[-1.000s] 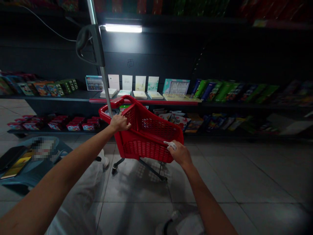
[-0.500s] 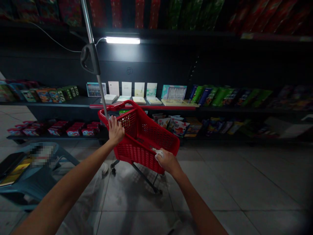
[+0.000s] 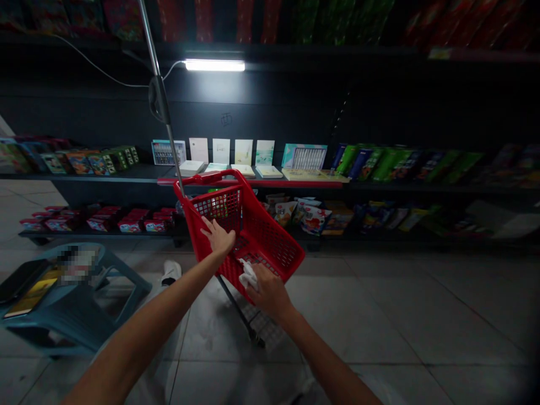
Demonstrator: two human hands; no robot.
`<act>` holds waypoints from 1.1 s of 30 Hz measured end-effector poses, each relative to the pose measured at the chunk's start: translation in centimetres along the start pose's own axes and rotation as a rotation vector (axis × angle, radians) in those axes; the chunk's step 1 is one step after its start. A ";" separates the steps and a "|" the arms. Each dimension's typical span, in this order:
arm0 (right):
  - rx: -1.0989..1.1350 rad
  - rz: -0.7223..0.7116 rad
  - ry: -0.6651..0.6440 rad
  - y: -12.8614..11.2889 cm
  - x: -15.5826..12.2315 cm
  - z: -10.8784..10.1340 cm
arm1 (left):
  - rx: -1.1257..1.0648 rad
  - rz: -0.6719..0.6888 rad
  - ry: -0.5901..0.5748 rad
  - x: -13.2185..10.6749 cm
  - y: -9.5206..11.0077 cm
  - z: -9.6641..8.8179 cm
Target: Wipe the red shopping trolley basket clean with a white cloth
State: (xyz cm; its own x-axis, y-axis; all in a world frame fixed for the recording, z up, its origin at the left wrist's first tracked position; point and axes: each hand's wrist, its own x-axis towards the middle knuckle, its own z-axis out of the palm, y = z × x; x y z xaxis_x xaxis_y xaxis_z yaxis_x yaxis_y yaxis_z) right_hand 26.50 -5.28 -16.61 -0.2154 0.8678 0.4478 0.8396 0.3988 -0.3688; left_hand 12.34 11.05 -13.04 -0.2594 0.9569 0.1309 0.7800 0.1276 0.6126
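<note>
Half a second ago the left hand (image 3: 219, 239) sat on the top rim of the cart (image 3: 274, 247). Now it lies lower, fingers spread flat against the red mesh wall, gripping nothing. The cart is swung round and tips more steeply toward the person, its pole (image 3: 169, 135) leaning up and away beyond the left hand. The right hand (image 3: 268, 292) is pulled in closer too. It is closed on a white cloth (image 3: 247, 275), pressed to the cart's near low edge, just below and right of the left hand.

Past both hands the cart's far rim comes close to the shelf (image 3: 126, 171) edge, so little room is left ahead. Left of the left hand a blue stool (image 3: 84, 315) stands near, with a strip of floor (image 3: 379, 315) between. Right of the right hand the tiles lie wide open.
</note>
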 end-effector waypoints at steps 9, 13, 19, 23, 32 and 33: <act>0.149 -0.028 -0.070 -0.6 0.0 0.5 | 0.059 -0.043 0.110 1.3 0.3 -0.1; 0.177 -0.054 -0.132 -0.3 -0.1 0.0 | 0.189 0.059 0.115 1.8 -0.6 -0.1; 0.103 -0.144 -0.259 1.1 -0.1 -1.5 | 0.233 0.095 0.071 2.9 -1.2 -0.8; 0.009 -0.141 -0.276 2.6 0.3 -2.9 | 0.250 0.100 0.054 3.3 -1.4 -1.3; -0.096 0.113 -0.172 7.8 0.4 -5.9 | 0.207 0.150 -0.020 3.6 -2.2 -1.5; -0.120 0.148 -0.162 7.8 0.5 -5.8 | 0.210 0.151 -0.019 3.5 -2.2 -1.4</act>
State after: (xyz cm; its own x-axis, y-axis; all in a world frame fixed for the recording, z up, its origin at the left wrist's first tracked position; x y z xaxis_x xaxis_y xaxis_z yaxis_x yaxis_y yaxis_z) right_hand 35.85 -3.44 -14.51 -0.1547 0.9542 0.2559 0.9190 0.2341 -0.3173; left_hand 8.88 13.79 -12.80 -0.1216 0.9737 0.1928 0.9106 0.0321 0.4120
